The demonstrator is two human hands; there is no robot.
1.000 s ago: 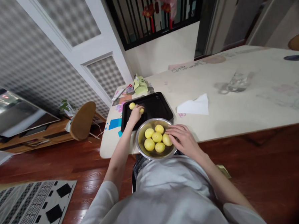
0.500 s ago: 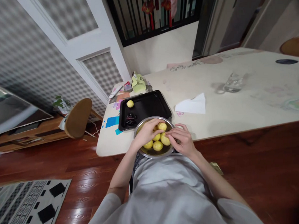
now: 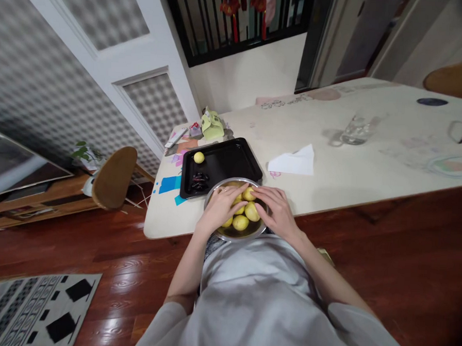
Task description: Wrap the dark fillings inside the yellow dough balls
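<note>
Several yellow fruits [image 3: 241, 223] lie in the metal bowl [image 3: 254, 229]. Over it, the left hand [image 3: 222, 208] and right hand [image 3: 277, 210] curve, fingers partly spread, tips close; any grip on fruit cannot be told. Beyond the bowl, leftward, a black tray [image 3: 228, 161] carries one pale-yellow fruit [image 3: 199, 157] and dark pieces [image 3: 200, 180]. Farther, right of the bowl, white paper [image 3: 293, 161] and a clear glass [image 3: 356, 131] rest on the table [image 3: 331, 183].

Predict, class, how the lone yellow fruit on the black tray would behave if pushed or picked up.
The yellow fruit would probably roll when nudged, since it looks nearly round. The black tray has a raised rim that would likely stop a gentle roll. Its skin looks smooth, so a loose pinch might slip.
</note>
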